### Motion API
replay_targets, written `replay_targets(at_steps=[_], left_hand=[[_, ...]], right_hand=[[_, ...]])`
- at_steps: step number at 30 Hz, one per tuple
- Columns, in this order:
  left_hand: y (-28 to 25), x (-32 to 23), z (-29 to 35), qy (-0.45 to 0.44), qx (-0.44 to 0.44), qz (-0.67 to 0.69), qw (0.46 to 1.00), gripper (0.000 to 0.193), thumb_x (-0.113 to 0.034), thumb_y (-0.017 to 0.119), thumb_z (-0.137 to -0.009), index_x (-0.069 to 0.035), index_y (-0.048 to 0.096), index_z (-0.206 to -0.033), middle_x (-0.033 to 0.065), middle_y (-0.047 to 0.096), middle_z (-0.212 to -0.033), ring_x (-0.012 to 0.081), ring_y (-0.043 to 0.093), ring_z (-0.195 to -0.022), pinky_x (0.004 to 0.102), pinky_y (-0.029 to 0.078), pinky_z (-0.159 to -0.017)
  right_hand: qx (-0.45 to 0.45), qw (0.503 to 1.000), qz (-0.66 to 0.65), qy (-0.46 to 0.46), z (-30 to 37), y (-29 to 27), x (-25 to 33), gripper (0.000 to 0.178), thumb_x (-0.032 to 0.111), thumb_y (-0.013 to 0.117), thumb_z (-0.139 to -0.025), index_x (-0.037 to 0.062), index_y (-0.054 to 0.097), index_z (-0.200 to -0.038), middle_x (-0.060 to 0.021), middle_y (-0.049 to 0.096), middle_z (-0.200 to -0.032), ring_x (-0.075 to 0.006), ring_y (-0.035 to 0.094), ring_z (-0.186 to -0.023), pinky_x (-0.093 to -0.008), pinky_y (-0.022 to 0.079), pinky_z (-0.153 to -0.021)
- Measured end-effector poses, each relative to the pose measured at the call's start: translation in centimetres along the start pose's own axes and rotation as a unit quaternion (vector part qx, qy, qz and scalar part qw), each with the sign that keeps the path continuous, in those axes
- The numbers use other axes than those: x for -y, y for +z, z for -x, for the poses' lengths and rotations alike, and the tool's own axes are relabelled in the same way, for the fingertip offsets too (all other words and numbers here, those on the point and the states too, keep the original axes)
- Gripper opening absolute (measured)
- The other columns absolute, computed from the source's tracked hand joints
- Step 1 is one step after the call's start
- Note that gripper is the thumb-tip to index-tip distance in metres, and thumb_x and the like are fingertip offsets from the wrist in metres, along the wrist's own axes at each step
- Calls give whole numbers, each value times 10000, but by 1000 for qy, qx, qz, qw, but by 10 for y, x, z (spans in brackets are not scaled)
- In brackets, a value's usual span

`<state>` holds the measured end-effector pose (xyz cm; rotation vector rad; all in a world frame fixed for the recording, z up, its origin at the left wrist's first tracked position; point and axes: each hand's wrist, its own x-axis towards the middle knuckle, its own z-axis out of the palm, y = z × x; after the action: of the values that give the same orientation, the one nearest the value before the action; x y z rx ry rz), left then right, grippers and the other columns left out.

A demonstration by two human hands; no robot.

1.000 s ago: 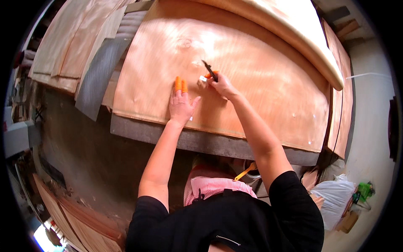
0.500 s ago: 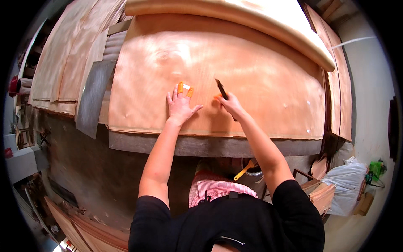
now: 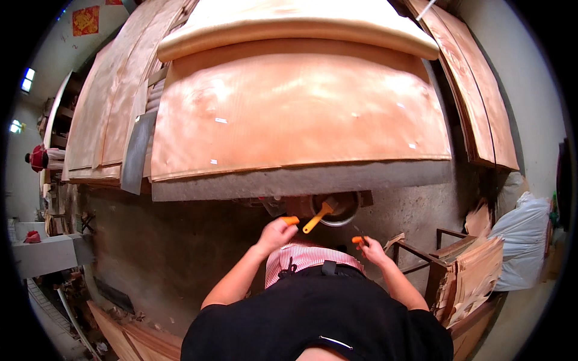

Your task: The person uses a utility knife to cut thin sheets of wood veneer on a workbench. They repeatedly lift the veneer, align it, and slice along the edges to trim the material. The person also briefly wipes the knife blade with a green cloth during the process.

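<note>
My left hand is off the sheet, in front of the bench edge, with orange covers on its fingers. Those fingers are curled together, and whatever they may hold is hidden. In my right hand, low on the right near my waist, is a dark knife, its thin blade pointing away from me. Between the hands, a brush with a yellow handle rests across a round metal pot. Beyond lies a broad, thin wood veneer sheet on a stack, with small white paper pieces scattered on it.
A large veneer roll spans the stack's far side. More veneer stacks stand left and right. A grey board runs along the near edge. At lower right are a wooden frame, veneer scraps and a white plastic bag.
Both hands have left the veneer sheet and drawn back toward my body, the knife still in the right. The view has shifted, showing more of the roll, pot and room.
</note>
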<state>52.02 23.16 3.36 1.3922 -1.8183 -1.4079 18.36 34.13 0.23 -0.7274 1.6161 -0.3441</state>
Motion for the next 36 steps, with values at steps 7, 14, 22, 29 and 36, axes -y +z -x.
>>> replay_targets(at_steps=[7,14,22,29,36], left_hand=[[133,-49,31,45,240,-210,947,360,-338,532,-820,-76,583,-1061,134,591,-1006,276,557,-948,341,446,-817],[228,-113,-9,130,302,-303,894,378,-358,521,-822,-89,576,-1081,127,585,-1026,275,554,-959,350,445,-825],[293,-160,-70,203,337,-330,858,385,-378,520,-818,-87,583,-1062,125,593,-1005,276,551,-958,353,443,-820],[353,-203,-173,172,359,-247,883,328,-266,553,-811,-52,591,-1056,160,615,-955,287,588,-882,337,460,-766],[418,-299,-310,197,339,-186,901,332,-278,548,-828,-69,575,-1084,143,602,-1008,268,578,-914,331,450,-783]], right_hand=[[39,987,-104,118,50,-38,-204,481,216,674,-743,-29,507,-1121,-118,595,-1004,-184,553,-883,-315,448,-765],[-69,984,-123,110,78,-79,-307,263,169,516,-789,-4,583,-975,-131,631,-868,-221,603,-790,-375,457,-686],[-143,965,166,147,83,-124,-342,293,278,433,-802,90,569,-979,-178,590,-1010,-327,562,-969,-420,441,-796],[-170,965,110,167,68,-194,-351,251,230,437,-844,95,539,-1029,-156,593,-1020,-292,604,-863,-386,463,-735],[-271,956,-43,101,50,-321,-356,223,191,446,-861,98,526,-1047,-135,606,-990,-254,628,-783,-361,491,-647]])
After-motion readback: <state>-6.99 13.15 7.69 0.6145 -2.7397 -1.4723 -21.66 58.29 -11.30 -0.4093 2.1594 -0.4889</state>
